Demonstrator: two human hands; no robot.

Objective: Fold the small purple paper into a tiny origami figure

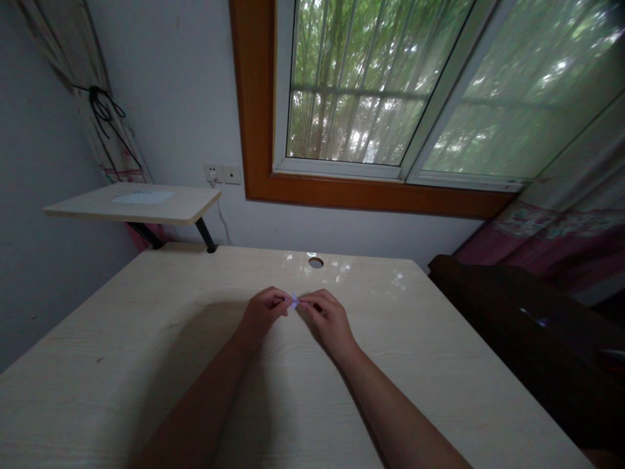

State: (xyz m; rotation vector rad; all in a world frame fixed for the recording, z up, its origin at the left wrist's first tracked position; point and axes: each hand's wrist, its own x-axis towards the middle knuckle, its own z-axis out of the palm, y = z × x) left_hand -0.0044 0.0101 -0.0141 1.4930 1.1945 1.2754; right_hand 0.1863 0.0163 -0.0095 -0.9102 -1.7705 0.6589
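Note:
Both hands meet over the middle of the desk, pinching a small, pale purple piece between them. It looks thin, like folded paper, though it is too small to make out its kind for sure. My left hand is closed, thumb and fingertips on the piece's left side. From the right, my right hand grips it with thumb and forefinger. Most of the piece shows only in the narrow gap between the fingertips; the rest is hidden by the fingers.
The pale wooden desk has a round cable hole near its back edge. A raised shelf bearing a white sheet stands at the back left. Dark furniture adjoins the right side. Behind are a wall socket and a window.

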